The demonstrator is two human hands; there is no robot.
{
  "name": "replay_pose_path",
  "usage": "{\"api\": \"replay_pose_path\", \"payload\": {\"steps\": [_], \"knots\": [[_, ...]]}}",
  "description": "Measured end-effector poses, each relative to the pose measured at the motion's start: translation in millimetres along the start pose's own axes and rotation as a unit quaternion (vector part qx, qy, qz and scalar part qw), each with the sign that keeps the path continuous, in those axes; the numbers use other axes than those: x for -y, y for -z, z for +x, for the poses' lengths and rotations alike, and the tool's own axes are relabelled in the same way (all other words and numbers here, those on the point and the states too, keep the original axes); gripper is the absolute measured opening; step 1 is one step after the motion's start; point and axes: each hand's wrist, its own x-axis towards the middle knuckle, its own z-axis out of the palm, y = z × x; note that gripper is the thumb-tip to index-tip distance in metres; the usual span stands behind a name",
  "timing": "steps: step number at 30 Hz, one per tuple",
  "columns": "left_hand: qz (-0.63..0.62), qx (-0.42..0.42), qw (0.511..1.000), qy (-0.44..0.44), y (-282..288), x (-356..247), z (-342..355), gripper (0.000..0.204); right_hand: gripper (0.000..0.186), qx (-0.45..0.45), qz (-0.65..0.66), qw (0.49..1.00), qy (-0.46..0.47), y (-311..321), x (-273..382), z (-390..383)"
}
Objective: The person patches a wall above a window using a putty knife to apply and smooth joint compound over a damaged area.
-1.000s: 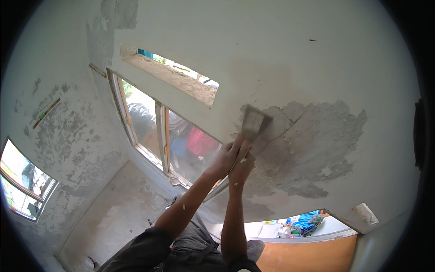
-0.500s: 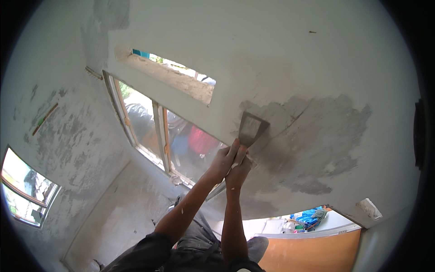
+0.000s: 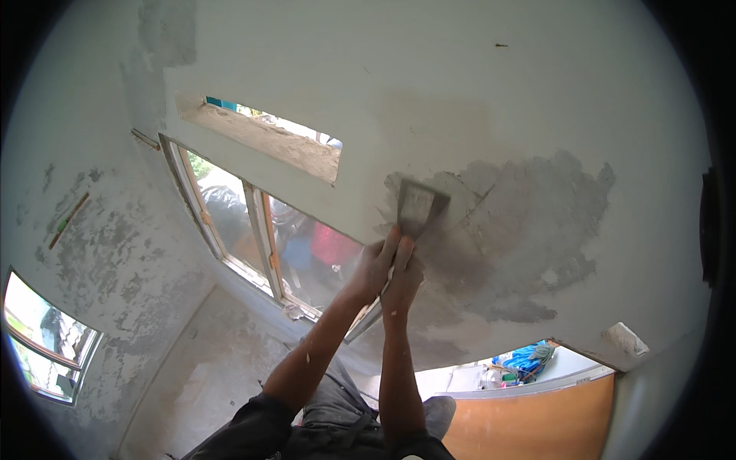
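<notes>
Both of my hands grip a broad-bladed scraper (image 3: 418, 205) and hold it up against the wall. My left hand (image 3: 372, 270) is closed around the handle, its thumb and fingers pointing up toward the blade. Pressed beside it, my right hand (image 3: 404, 277) is closed on the same handle, which the fingers mostly hide. The blade lies over the left part of a rough grey patch (image 3: 537, 230), where the pale coating is gone from the wall (image 3: 429, 61). A thin crack crosses this patch to the right of the blade. Pale specks mark my hands and forearms.
Left of my hands is a framed window (image 3: 257, 230), with a narrow wall opening (image 3: 268, 138) above it. An orange-brown panel (image 3: 529, 422) stands at lower right, near a blue bundle (image 3: 525, 360). Another window (image 3: 46, 337) is at far left.
The scraper has moved slightly up and to the right along the wall, with both hands still on it. The whole view has shifted a little, so the wall and windows appear farther left.
</notes>
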Motion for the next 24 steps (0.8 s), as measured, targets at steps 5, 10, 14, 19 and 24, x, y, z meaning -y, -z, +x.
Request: {"api": "replay_pose_path", "payload": {"steps": [5, 10, 14, 19, 24], "knots": [[0.033, 0.082, 0.973, -0.214, 1, -31, 20, 0.038, 0.046, 0.021, 0.031, 0.997, 0.064, -1, 47, 28], [-0.083, 0.045, 0.996, 0.005, 2, 16, -2, 0.038, 0.044, -0.026, 0.009, 0.999, 0.034, 2, 4, -8], [-0.046, 0.021, 0.994, 0.101, -6, 9, 6, 0.042, 0.044, -0.018, -0.031, 0.999, -0.01, 7, 14, 12], [0.178, 0.037, 0.953, -0.243, 18, 26, 32, 0.052, 0.05, 0.018, 0.036, 0.999, 0.01, 4, 58, 26], [-0.089, 0.034, 0.989, 0.117, -3, 25, -1, 0.046, 0.051, -0.032, 0.013, 0.999, -0.022, 9, 10, 4]]}}
